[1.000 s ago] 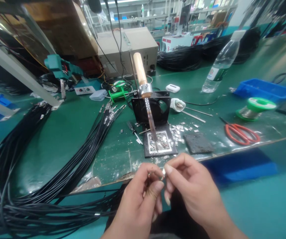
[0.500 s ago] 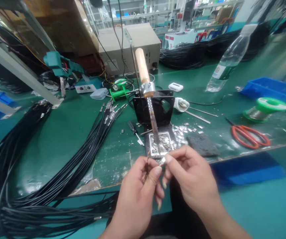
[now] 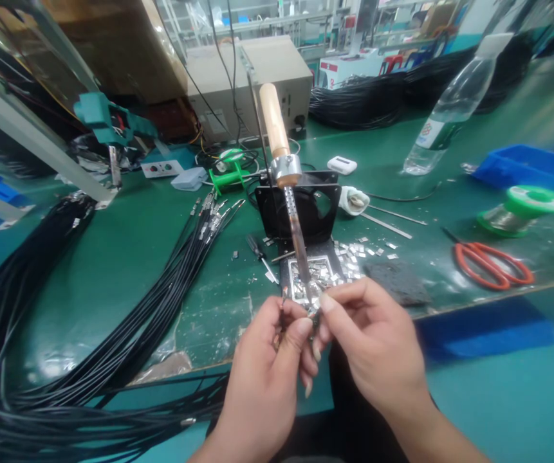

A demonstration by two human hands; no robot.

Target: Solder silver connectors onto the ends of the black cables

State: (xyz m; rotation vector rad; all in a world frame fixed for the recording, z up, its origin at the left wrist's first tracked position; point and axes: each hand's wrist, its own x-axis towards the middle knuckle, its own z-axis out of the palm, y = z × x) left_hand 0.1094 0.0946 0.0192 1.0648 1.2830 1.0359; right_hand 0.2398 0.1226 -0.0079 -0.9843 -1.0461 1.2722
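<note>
Raised since a second ago: my left hand [image 3: 267, 363] and right hand [image 3: 378, 341], now up at the tip of the wooden-handled metal soldering iron [image 3: 286, 173] at 12 o'clock. Right fingertips pinch a tiny silvery metal piece [image 3: 314, 312] just by that tip, contact unclear; left fingers curl closed round a thin dark wire [image 3: 283, 307]. Bundled black cables [image 3: 173, 286] at 10 o'clock, orange-handled scissors [image 3: 489, 262] between 2 and 3, on green desk [image 3: 112, 257].
</note>
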